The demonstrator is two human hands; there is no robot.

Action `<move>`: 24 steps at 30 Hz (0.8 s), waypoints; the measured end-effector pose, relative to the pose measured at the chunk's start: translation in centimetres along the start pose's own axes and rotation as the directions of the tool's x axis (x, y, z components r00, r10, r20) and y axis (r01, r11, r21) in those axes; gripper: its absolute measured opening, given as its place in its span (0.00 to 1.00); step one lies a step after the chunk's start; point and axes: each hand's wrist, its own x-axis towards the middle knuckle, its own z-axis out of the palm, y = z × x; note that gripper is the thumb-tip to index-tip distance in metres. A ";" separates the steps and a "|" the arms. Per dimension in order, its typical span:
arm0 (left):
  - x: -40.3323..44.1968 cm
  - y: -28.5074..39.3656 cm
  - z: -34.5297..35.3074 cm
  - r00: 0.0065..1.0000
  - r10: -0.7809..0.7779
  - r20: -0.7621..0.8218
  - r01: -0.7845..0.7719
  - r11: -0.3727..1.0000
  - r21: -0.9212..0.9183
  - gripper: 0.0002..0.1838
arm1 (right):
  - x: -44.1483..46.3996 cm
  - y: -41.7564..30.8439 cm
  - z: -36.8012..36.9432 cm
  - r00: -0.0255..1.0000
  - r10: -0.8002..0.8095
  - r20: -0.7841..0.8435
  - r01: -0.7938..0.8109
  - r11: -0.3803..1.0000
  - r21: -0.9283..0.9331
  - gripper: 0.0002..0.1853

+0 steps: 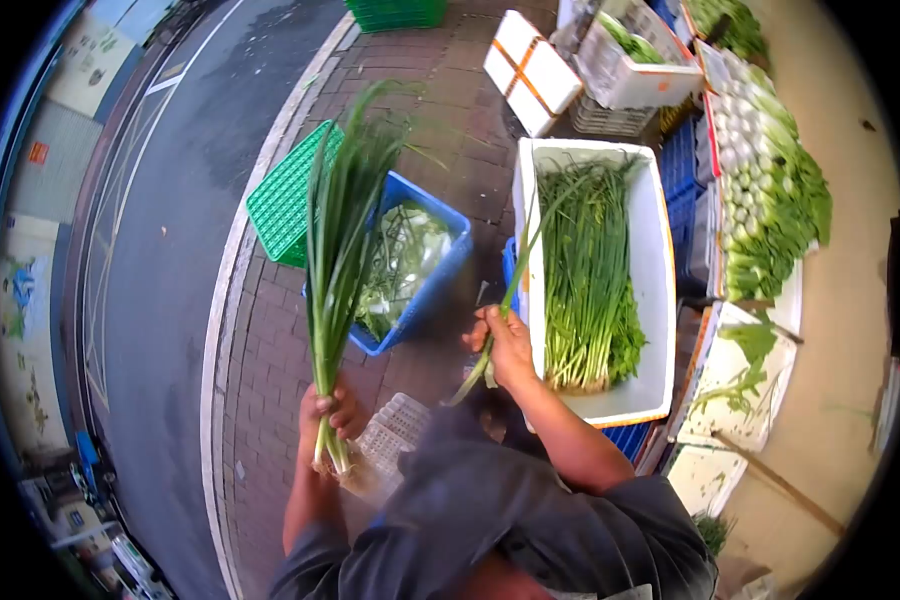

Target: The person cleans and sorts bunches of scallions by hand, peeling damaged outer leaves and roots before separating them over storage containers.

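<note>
My left hand (332, 412) is closed around the white stems of a bunch of green onions (338, 240). Their roots hang below the fist and the long leaves point away from me. In my right hand (505, 345) are a few loose green onion leaves (532, 255), pinched between the fingers. Just right of that hand stands a white foam box (653, 370) with more green onions (585, 270) lying in it, roots toward me. Beyond my left hand is a blue basket (440, 268) of leafy scraps and a plastic bag.
A green crate (288, 195) lies by the kerb (225, 300), beside the road. White-stemmed leafy greens (765, 190) are piled along the right. A foam lid (532, 72) and another foam box (650, 85) are at the back. A pale plastic basket (395, 430) sits near my left forearm.
</note>
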 end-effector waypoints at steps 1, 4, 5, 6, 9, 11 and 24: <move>-0.6 0.8 -0.2 0.998 0.054 0.022 -0.054 0.998 0.011 0.11 | 0.5 0.5 1.4 0.999 -0.017 0.034 0.018 0.999 -0.032 0.13; -2.2 2.8 -0.8 0.982 0.186 -0.015 -0.186 0.982 0.045 0.11 | 2.7 2.0 5.9 0.995 0.055 0.078 -0.048 0.995 -0.086 0.13; -2.5 3.4 -0.9 0.974 0.222 -0.042 -0.219 0.974 0.063 0.12 | 3.9 2.8 7.3 0.990 0.071 0.125 -0.051 0.986 -0.157 0.15; -2.8 3.8 -0.9 0.965 0.253 -0.069 -0.247 0.966 0.082 0.12 | 4.8 3.3 8.9 0.982 0.089 0.166 -0.050 0.973 -0.225 0.18; -3.3 4.1 -0.5 0.929 0.316 -0.191 -0.281 0.940 0.192 0.12 | 8.9 9.3 11.4 0.958 0.012 0.287 0.139 0.855 -0.500 0.22; -3.3 3.7 -0.6 0.917 0.300 -0.263 -0.248 0.945 0.213 0.13 | 13.5 16.1 9.5 0.930 -0.052 0.364 0.295 0.695 -0.656 0.25; 8.3 -7.6 -1.5 0.974 0.018 -0.225 0.148 0.702 0.696 0.15 | 3.8 2.5 6.6 0.718 0.481 0.503 -0.380 0.876 -0.297 0.23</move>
